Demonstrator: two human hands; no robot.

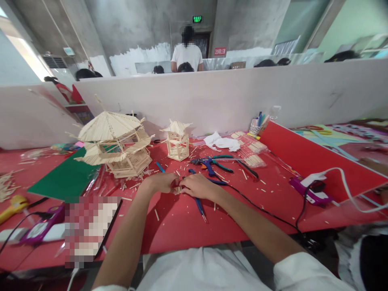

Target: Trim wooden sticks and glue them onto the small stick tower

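Observation:
My left hand [160, 182] and my right hand [198, 186] meet at the middle of the red table [182, 222], fingers pinched together on a small piece of glued wooden sticks [178, 189] lying on the tabletop. A blue-handled tool [200, 206] lies under my right hand. Behind my hands stand a large stick pavilion model [117, 143] and a small stick pavilion model [177, 141]. Loose sticks are scattered around them.
Blue and green pliers [212, 163] lie behind my right hand. A purple glue gun [309, 190] with a black cord sits at right, another purple glue gun [45, 224] at left. A green sheet [65, 180], a yellow tool [13, 206], white cloth [221, 142] and a pen cup [257, 125] are nearby. People stand beyond the white partition.

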